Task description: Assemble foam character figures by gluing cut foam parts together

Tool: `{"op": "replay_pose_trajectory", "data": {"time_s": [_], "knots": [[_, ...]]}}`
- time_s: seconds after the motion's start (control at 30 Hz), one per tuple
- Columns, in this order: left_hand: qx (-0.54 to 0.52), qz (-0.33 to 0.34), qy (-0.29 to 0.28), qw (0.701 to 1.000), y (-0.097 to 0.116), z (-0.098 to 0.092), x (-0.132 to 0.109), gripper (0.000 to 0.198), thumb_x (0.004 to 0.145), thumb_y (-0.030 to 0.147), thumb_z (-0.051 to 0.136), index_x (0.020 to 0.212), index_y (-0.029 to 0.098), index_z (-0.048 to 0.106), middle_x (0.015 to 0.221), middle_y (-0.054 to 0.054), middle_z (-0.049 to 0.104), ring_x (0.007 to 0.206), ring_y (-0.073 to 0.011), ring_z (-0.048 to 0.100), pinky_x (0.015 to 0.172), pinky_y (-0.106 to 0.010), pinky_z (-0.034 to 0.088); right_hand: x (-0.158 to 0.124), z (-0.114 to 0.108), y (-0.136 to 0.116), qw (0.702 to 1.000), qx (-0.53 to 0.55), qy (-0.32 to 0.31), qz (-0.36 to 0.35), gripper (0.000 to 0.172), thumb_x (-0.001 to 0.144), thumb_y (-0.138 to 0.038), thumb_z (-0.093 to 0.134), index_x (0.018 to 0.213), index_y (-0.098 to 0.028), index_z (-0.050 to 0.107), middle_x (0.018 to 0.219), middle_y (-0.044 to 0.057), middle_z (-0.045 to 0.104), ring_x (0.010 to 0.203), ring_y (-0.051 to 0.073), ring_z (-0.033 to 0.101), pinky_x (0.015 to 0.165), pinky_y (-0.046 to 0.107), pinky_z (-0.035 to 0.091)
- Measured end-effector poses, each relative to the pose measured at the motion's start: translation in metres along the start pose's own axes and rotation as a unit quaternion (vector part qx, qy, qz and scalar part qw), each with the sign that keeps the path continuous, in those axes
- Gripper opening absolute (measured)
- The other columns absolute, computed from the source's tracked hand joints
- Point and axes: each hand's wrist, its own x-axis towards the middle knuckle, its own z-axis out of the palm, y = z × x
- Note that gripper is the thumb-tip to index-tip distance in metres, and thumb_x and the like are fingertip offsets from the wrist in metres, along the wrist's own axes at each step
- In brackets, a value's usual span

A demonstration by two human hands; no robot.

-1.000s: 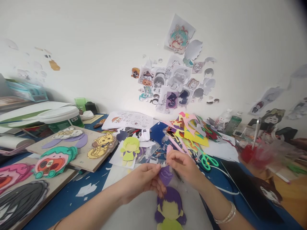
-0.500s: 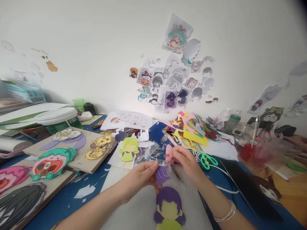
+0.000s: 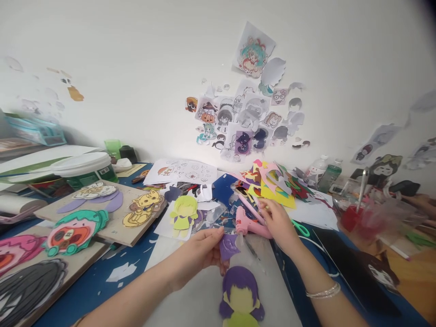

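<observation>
My left hand (image 3: pixel 209 249) pinches a small purple foam piece (image 3: pixel 230 246) with a whitish, shiny mark on it. Below it, on a pale work sheet (image 3: pixel 184 290), lies a foam doll figure (image 3: pixel 241 295) with purple hair and a yellow-green top. My right hand (image 3: pixel 276 221) is bent around the near end of a slim pink pen (image 3: pixel 251 208); its fingers look closed on it, though they partly hide it. A pink glue gun (image 3: pixel 248 223) lies just beneath that hand, handle toward the wrist. Left of it sits a yellow-green foam doll (image 3: pixel 184 215) on white paper.
Foam scraps (image 3: pixel 274 181) are heaped at the back. Green scissors (image 3: pixel 301 228) and a white cord lie right of my hand, near a black panel (image 3: pixel 354 268). Boards (image 3: pixel 129 231) with foam characters and a white-lidded tub (image 3: pixel 81 165) stand left. Bottles (image 3: pixel 316 170) stand back right.
My right hand has let go of the glue gun, which now lies on its side, and has shifted right and slightly up to the pink pen. The left hand keeps the purple piece nearly still.
</observation>
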Motion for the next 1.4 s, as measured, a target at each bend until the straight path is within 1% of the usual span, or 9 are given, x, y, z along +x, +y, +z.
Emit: {"op": "replay_pose_trajectory", "data": {"time_s": [0.1,0.23,0.53,0.7,0.8,0.97,1.17,1.27,1.4], "knots": [[-0.016,0.002,-0.004,1.000,0.000,-0.001,0.000,0.040,0.082,0.049,0.048,0.065,0.014,0.054,0.057,-0.004,0.059,0.053,-0.0127,0.054,0.058,-0.027,0.042,-0.004,0.000,-0.008,0.999,0.021,-0.043,-0.012,0.039,0.086,-0.039,0.042,0.052,-0.021,0.047,0.049,-0.001,0.044,0.054,0.016,0.046,0.055,0.029,0.038],[-0.036,0.001,-0.009,0.999,-0.002,-0.002,0.000,0.040,0.082,0.051,0.047,0.067,0.014,0.054,0.058,-0.004,0.059,0.053,-0.0124,0.054,0.057,-0.026,0.041,-0.015,-0.004,-0.031,0.976,0.173,-0.098,-0.085,0.023,0.089,-0.033,0.042,0.095,-0.021,0.060,0.083,0.005,0.063,0.072,0.016,0.057,0.063,0.028,0.045],[-0.064,-0.022,-0.011,0.998,-0.007,0.001,0.002,0.036,0.082,0.046,0.051,0.068,0.013,0.055,0.055,-0.003,0.059,0.049,-0.0113,0.053,0.054,-0.024,0.040,-0.027,0.000,-0.062,0.933,0.296,-0.127,-0.162,0.014,0.081,-0.033,0.057,0.079,-0.022,0.065,0.072,0.004,0.065,0.068,0.016,0.061,0.059,0.027,0.049],[-0.022,-0.029,-0.025,0.999,-0.006,0.000,0.003,0.047,0.080,0.055,0.045,0.069,0.012,0.059,0.058,-0.005,0.058,0.052,-0.0128,0.054,0.055,-0.026,0.041,-0.027,-0.001,-0.060,0.926,0.343,-0.113,-0.112,0.010,0.078,-0.030,0.061,0.074,-0.021,0.065,0.072,0.004,0.064,0.071,0.017,0.061,0.062,0.028,0.050],[0.116,-0.020,0.015,0.993,-0.007,-0.003,0.005,0.051,0.079,0.060,0.042,0.070,0.013,0.060,0.060,-0.005,0.058,0.053,-0.0143,0.052,0.057,-0.028,0.041,-0.026,-0.004,-0.055,0.913,0.391,-0.102,-0.049,0.008,0.075,-0.028,0.064,0.074,-0.021,0.065,0.076,0.004,0.064,0.072,0.017,0.061,0.063,0.028,0.051],[0.467,0.026,0.096,0.879,-0.012,0.000,-0.002,0.032,0.073,0.047,0.056,0.086,0.020,0.067,0.092,-0.009,0.060,0.076,-0.0212,0.053,0.065,-0.029,0.038,-0.023,-0.009,-0.047,0.881,0.464,-0.049,0.073,0.016,0.071,-0.034,0.068,0.075,-0.019,0.063,0.072,0.002,0.061,0.063,0.015,0.060,0.060,0.028,0.052],[0.587,-0.054,0.067,0.805,-0.016,0.022,-0.011,0.053,0.051,0.040,0.074,0.099,0.020,0.061,0.108,-0.010,0.050,0.099,-0.0297,0.046,0.080,-0.036,0.039,-0.019,-0.010,-0.046,0.889,0.442,-0.018,0.116,0.020,0.068,-0.038,0.068,0.074,-0.019,0.064,0.070,0.002,0.060,0.065,0.014,0.057,0.056,0.025,0.049],[0.589,-0.066,0.064,0.803,-0.015,0.027,-0.011,0.055,0.049,0.033,0.076,0.099,0.020,0.056,0.110,-0.008,0.050,0.101,-0.0288,0.044,0.084,-0.038,0.037,-0.019,-0.010,-0.047,0.887,0.445,-0.023,0.123,0.018,0.068,-0.037,0.068,0.072,-0.020,0.064,0.067,0.000,0.059,0.064,0.013,0.055,0.056,0.024,0.047],[0.522,-0.078,0.062,0.847,-0.017,0.026,-0.012,0.050,0.054,0.024,0.069,0.101,0.023,0.052,0.105,-0.005,0.053,0.096,-0.0258,0.047,0.079,-0.035,0.039,-0.018,-0.009,-0.045,0.887,0.447,-0.007,0.112,0.016,0.069,-0.035,0.068,0.073,-0.020,0.063,0.068,0.000,0.059,0.063,0.012,0.054,0.059,0.024,0.046]]}}
